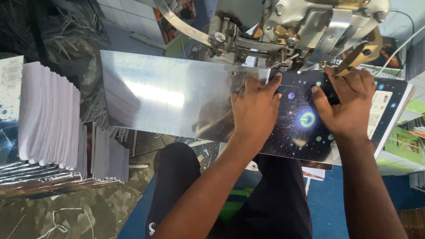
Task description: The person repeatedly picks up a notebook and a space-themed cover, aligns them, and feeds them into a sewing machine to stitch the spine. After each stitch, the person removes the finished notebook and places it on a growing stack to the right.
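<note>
Both hands lie flat on a dark booklet (305, 128) whose cover shows a starry space pattern with a glowing green ring. The booklet rests on the shiny steel work plate (168, 97) of a wire-stitching machine (301, 26), its upper edge tucked under the machine's head. The left hand (254, 108) presses palm down where the booklet's left end meets the plate, fingers spread and the forefinger stretched up towards the head. The right hand (347, 104) presses on the upper right part of the cover, fingertips close beneath a brass-coloured lever (358, 55). Neither hand closes around anything; each pins the booklet down with open fingers.

No true container shows. At the left a tall stack of booklets (46, 117) stands with white page edges fanned out, and a lower stack (108, 152) sits just beside it, both well apart from the hands. At the right, beyond the held booklet, lie more printed covers (405, 141), green and dark, partly hidden by it. Below the plate the person's dark-clothed legs (265, 199) fill the middle, over a blue floor (327, 203) with loose printed sheets. Behind the plate a heap of what may be paper trimmings (75, 26) is dim and hard to read.
</note>
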